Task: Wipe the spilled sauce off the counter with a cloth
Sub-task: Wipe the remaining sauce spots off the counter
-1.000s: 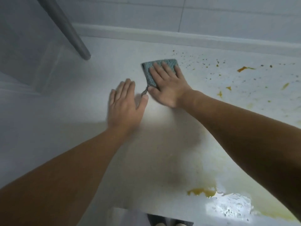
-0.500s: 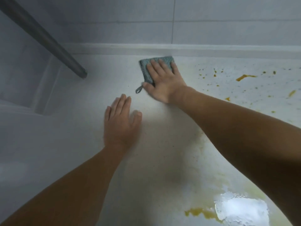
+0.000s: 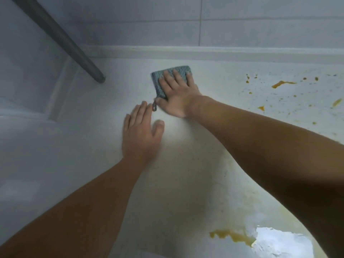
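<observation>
No text, label, brand, number or sign can be read anywhere in this view.

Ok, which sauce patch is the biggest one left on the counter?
The yellow-brown puddle at the near edge, beside the bright glare. The others, far right of the cloth, are small streaks and specks.
</observation>
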`<state>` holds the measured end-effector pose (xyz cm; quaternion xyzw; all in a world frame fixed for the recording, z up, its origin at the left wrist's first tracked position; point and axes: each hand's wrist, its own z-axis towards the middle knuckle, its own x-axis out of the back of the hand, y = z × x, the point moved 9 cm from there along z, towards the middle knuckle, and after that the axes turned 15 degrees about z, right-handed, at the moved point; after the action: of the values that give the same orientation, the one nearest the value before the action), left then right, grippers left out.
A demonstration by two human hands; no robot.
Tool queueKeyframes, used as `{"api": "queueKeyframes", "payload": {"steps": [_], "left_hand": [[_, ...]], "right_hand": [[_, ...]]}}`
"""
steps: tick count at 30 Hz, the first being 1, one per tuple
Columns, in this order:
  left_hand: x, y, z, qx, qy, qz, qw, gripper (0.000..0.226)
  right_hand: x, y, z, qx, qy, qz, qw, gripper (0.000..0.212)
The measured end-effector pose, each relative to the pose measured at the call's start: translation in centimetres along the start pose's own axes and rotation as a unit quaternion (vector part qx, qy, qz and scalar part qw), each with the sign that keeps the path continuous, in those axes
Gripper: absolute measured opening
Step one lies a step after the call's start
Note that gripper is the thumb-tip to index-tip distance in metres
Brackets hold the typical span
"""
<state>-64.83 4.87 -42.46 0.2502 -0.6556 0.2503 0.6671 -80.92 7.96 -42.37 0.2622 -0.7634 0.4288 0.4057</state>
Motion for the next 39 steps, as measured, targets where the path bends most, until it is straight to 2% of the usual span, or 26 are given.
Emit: {"api": "queueKeyframes", "payload": {"steps": [5,12,16,22,24,26,28,31,33,34,36,39], "left_hand": [[0.4,-0.3,-0.2,0.024,0.003,-0.028,0.999,0.082],[0.5,-0.3,0.0,0.019,-0.014,-0.025,0.999,0.079],[0.1,-0.6,0.2,0.008,-0.008,-0.019,1.000,0.078],[0.0,-0.6,0.1,0.009,-0.008,-0.005,1.000,0.080],[0.1,-0.7,0.1,0.007,0.003,0.002,1.000,0.080],[-0.1,-0.6,0.1,0.004,0.003,0.004,1.000,0.080],[-0.2,-0.5,0.1,0.002,0.001,0.012,1.000,0.080],[-0.3,-0.3,0.3,-0.005,0.006,0.022,1.000,0.079],[-0.3,-0.3,0.4,-0.006,0.005,0.022,1.000,0.079],[-0.4,-0.4,0.4,-0.007,0.003,0.022,1.000,0.080],[-0.4,-0.3,0.4,-0.015,0.009,0.019,1.000,0.081],[-0.1,-0.3,0.3,-0.024,0.030,0.017,0.999,0.079]], "right_hand": [[0.2,-2.3,4.0,0.090,-0.021,-0.037,0.995,0.075],[2.2,-1.8,6.4,0.035,0.011,0.004,0.999,0.083],[2.8,2.3,2.9,-0.012,0.037,0.018,0.999,0.085],[5.9,15.6,-8.4,-0.166,0.120,0.041,0.978,0.092],[6.1,17.3,-10.2,-0.232,0.130,0.060,0.962,0.094],[5.4,16.3,-10.4,-0.271,0.133,0.073,0.951,0.093],[3.6,12.2,-9.5,-0.235,0.117,0.063,0.963,0.091],[-0.7,4.7,-9.6,-0.084,0.043,0.024,0.995,0.091],[-1.9,4.2,-11.3,-0.020,0.009,-0.001,1.000,0.090],[-1.2,5.8,-12.1,-0.021,0.021,-0.004,1.000,0.089],[1.8,11.9,-14.1,-0.107,0.090,0.010,0.990,0.090],[4.9,20.1,-17.9,-0.273,0.157,0.054,0.947,0.093]]}}
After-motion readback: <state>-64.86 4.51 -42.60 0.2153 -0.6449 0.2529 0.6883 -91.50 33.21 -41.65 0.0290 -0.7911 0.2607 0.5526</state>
